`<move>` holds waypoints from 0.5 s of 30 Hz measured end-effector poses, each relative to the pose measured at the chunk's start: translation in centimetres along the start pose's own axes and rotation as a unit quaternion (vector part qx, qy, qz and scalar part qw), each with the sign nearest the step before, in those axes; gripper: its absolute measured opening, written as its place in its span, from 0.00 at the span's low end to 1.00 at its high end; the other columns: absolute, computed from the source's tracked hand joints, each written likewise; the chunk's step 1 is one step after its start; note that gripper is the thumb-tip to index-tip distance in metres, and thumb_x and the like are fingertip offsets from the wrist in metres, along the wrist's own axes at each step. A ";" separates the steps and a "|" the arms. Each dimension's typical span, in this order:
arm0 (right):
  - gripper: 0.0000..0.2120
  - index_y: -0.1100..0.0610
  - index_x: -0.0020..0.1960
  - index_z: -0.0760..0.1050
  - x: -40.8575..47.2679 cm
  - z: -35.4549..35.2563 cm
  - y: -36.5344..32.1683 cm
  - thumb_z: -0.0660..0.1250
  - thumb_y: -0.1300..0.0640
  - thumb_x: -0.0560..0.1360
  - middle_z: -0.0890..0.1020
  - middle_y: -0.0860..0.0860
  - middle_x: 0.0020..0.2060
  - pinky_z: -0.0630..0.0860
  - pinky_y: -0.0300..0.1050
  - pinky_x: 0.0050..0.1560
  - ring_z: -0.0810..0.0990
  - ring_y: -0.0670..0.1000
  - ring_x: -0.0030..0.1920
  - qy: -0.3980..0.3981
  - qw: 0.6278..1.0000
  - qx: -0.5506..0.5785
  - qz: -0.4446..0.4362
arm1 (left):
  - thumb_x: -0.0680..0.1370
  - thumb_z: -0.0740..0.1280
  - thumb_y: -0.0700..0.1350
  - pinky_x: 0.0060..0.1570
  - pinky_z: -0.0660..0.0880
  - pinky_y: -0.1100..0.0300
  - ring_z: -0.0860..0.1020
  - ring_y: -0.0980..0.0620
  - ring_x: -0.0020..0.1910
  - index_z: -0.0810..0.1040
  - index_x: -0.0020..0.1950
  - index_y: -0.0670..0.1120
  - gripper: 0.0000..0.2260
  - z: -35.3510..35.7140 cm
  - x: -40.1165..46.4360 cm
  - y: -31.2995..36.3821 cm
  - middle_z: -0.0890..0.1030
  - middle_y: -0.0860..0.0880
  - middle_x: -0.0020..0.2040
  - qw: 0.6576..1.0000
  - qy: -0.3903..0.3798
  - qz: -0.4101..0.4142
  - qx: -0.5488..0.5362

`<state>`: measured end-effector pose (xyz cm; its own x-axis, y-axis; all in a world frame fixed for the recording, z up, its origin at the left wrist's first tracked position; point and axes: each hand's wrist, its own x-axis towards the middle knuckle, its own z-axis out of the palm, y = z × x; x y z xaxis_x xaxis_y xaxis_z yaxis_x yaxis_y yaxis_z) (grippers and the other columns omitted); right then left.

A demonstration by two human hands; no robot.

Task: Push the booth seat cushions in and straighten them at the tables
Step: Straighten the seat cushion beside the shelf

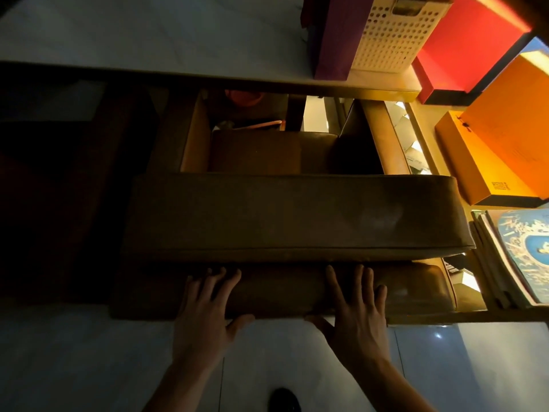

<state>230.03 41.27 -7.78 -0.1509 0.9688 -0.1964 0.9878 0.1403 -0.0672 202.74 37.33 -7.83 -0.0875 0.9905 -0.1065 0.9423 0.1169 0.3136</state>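
Observation:
A long brown leather cushion lies across the booth seat, tilted slightly, its right end higher. Under its near edge sits a lower brown seat cushion. My left hand rests flat on the front of that lower cushion, fingers spread, thumb hooked under its near edge. My right hand lies flat on the same cushion farther right, fingers spread, fingertips touching the upper cushion's seam. Behind the long cushion a smaller brown cushion lies in the seat well below the table edge.
The table holds a purple box, a white perforated basket and a red box. Orange boxes and a stack of books stand at the right. Pale floor tiles lie below, with a dark shoe.

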 end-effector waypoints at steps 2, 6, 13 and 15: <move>0.45 0.45 0.80 0.42 -1.1 0.4 -0.4 0.47 0.22 0.71 0.49 0.66 0.78 0.53 0.74 0.72 0.46 0.68 0.77 0.001 1.000 0.004 -0.003 | 0.71 0.55 0.74 0.74 0.57 0.42 0.62 0.45 0.72 0.64 0.75 0.59 0.35 0.1 -0.8 -0.6 0.70 0.53 0.71 1.000 0.001 0.006 0.002; 0.45 0.46 0.80 0.41 -1.5 0.6 -0.5 0.44 0.22 0.71 0.47 0.66 0.78 0.52 0.74 0.72 0.45 0.69 0.77 0.007 1.000 0.005 -0.008 | 0.72 0.56 0.73 0.75 0.54 0.41 0.61 0.45 0.74 0.62 0.76 0.59 0.35 0.2 -1.0 -1.0 0.68 0.52 0.73 1.000 0.005 0.020 0.001; 0.47 0.45 0.80 0.41 0.6 0.2 0.0 0.54 0.24 0.70 0.48 0.67 0.78 0.52 0.73 0.73 0.45 0.69 0.77 0.026 0.999 -0.020 -0.007 | 0.70 0.69 0.66 0.74 0.56 0.40 0.61 0.43 0.72 0.65 0.75 0.56 0.36 0.0 0.7 0.0 0.69 0.50 0.72 0.999 0.029 0.016 -0.003; 0.48 0.45 0.80 0.42 0.7 0.0 0.0 0.55 0.23 0.70 0.49 0.67 0.78 0.52 0.73 0.73 0.45 0.69 0.77 0.021 1.000 -0.017 -0.006 | 0.70 0.70 0.66 0.74 0.57 0.40 0.61 0.43 0.72 0.65 0.75 0.56 0.37 -0.2 0.6 0.6 0.70 0.49 0.71 1.000 0.030 0.006 0.001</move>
<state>229.97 41.94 -7.87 -0.1627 0.9746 -0.1542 0.9866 0.1591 -0.0352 203.21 38.03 -7.51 -0.0957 0.9944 -0.0457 0.9442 0.1052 0.3123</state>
